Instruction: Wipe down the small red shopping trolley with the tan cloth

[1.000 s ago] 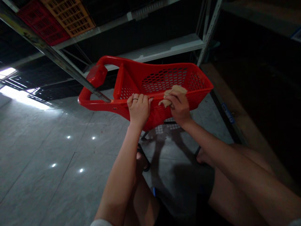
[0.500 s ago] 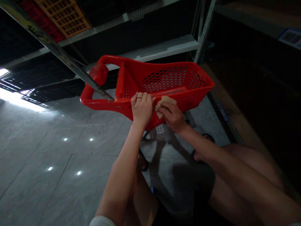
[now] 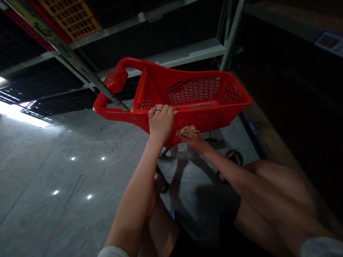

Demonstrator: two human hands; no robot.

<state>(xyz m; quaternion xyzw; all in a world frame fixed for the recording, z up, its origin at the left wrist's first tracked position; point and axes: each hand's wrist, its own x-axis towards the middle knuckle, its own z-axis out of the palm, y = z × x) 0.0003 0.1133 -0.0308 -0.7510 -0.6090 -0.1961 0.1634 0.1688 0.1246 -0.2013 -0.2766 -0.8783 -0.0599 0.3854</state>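
A red plastic shopping cart [image 3: 209,112] with perforated sides stands in front of me, its looped handle end to the left. My left hand [image 3: 161,119], a dark ring on one finger, is closed over the cart's near rim. Lower on the same near side, my right hand [image 3: 195,141] holds a crumpled tan cloth [image 3: 189,130] against the outer wall. Part of the cloth is hidden by the fingers. The cart's inside shows only its bare red floor and a tilted panel [image 3: 141,88] near the handle.
Metal shelving [image 3: 187,53] runs behind the cart, with a yellow crate [image 3: 72,18] on an upper shelf. A metal post [image 3: 88,75] slants down in front of the cart's handle. Dark shelving with a label [image 3: 331,42] stands at the right. Grey floor [image 3: 66,167] spreads to the left.
My right hand and the cloth have moved down the cart's near wall from just below the rim. The cart has shifted slightly right; my left hand keeps its hold.
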